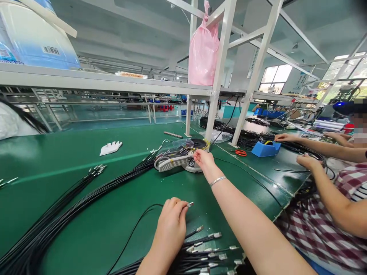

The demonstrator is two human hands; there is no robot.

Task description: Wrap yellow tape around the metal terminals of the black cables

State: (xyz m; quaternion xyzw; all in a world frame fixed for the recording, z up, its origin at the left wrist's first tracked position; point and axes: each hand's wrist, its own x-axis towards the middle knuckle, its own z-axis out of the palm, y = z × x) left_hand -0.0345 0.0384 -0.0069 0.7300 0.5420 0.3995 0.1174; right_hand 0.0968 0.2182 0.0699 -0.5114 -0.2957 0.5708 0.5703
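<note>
My left hand is closed in a pinch on a thin black cable, just behind its metal plug. Farther out, my right hand has its fingertips pressed together in front of a greyish-white device with a long arm and a round black top. Whatever those fingers hold, if anything, is too small to make out. Below my left hand, a bundle of black cables with metal plugs lies on the green table, partly hidden by my forearm.
More black cables curve across the left side. A white glove lies beyond them. Red-handled scissors and a blue tape dispenser are to the right, where a co-worker's hands handle cables. White shelf posts rise from the table.
</note>
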